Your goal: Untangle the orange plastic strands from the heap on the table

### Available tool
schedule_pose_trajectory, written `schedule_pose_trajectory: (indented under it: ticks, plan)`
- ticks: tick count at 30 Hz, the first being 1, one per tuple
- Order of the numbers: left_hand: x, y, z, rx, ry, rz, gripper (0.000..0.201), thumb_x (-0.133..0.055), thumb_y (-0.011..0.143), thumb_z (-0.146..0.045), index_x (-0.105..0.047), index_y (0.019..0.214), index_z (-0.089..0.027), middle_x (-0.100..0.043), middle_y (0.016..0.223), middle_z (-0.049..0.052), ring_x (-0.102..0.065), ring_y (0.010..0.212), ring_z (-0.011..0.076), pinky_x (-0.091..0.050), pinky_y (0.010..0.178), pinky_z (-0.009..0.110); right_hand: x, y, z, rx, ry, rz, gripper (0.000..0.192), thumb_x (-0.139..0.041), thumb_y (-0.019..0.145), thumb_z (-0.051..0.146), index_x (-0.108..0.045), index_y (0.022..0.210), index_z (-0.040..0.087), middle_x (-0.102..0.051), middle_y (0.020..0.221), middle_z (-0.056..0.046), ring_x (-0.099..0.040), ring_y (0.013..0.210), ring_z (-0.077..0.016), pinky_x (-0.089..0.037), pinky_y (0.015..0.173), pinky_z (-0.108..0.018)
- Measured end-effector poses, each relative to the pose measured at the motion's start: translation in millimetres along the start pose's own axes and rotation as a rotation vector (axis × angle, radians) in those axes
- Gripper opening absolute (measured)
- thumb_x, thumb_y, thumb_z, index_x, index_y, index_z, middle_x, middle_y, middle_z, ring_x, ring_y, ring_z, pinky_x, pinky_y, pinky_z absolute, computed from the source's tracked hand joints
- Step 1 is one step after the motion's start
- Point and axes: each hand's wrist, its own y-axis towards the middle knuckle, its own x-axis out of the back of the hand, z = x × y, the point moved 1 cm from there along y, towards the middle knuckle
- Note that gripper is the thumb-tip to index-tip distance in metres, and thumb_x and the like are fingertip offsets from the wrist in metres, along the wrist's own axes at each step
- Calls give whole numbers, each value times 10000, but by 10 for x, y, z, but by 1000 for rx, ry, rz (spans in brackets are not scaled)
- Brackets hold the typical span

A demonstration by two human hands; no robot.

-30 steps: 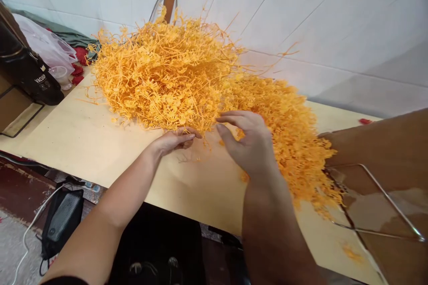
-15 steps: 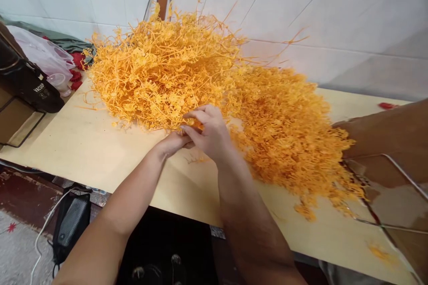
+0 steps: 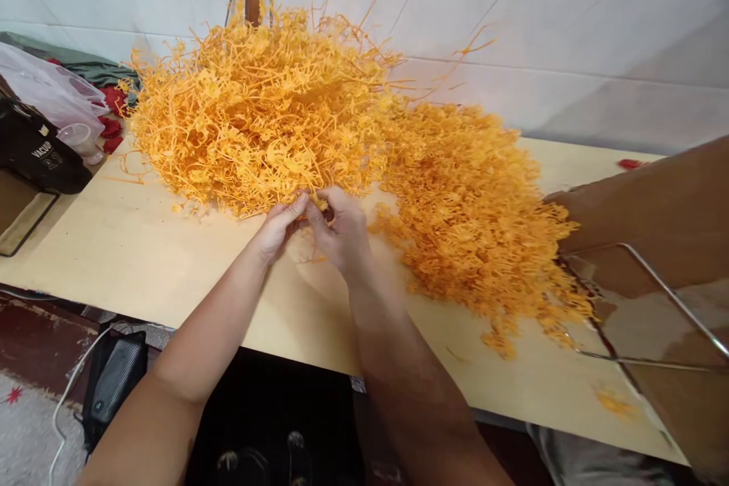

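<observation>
Over the last second the right hand (image 3: 342,231) has swung in from the right-hand heap to meet the left hand (image 3: 277,228), and both now sit together at the near edge of the big tangled pile of orange plastic sprigs (image 3: 256,110) in the upper left of the frame; this looks like a shift from reaching to working on a single piece with both hands. The left hand comes in from the lower left, forearm stretched, fingers curled and pinching at strands on the pile's rim. The right hand comes from the lower centre, wrist bent, thumb and fingertips closed on the same small orange bit between the two hands. A second, finer-textured orange heap (image 3: 472,205) lies to the right, touching the first. Both heaps rest on the pale wooden tabletop (image 3: 142,258). A brown paper bag on a wire frame (image 3: 654,304) stands at the right edge, and a black bag (image 3: 39,159) sits at far left.
</observation>
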Motion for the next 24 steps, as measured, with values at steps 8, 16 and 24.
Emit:
schedule_pose_trajectory:
  ticks: [8, 16, 24]
  plan:
    - [-11, 6, -27, -67, -36, -195, 235, -650, 668, -351, -639, 743, -129, -685, 850, 51, -601, 958, 165, -441, 852, 264, -192, -89, -58, -62, -8, 186, 235, -425, 831, 340, -381, 646, 200, -409, 550, 34, -345, 470, -86, -273, 461, -238]
    - [85, 48, 18, 53, -69, -315, 204, -643, 677, -298, -526, 646, -134, -572, 522, -16, -545, 517, 87, -418, 547, 217, -216, -98, -50, -2, 6, 302, 275, -360, 852, 340, -382, 617, 199, -458, 621, -2, -437, 581, -117, -343, 549, -245]
    - [70, 11, -138, 174, -118, -288, 231, -512, 788, -248, -381, 615, -170, -291, 371, -101, -274, 310, 18, -254, 389, 156, -274, -263, 68, 151, 191, 638, 241, -387, 822, 260, -378, 591, 191, -389, 544, 30, -371, 519, -93, -311, 514, -236]
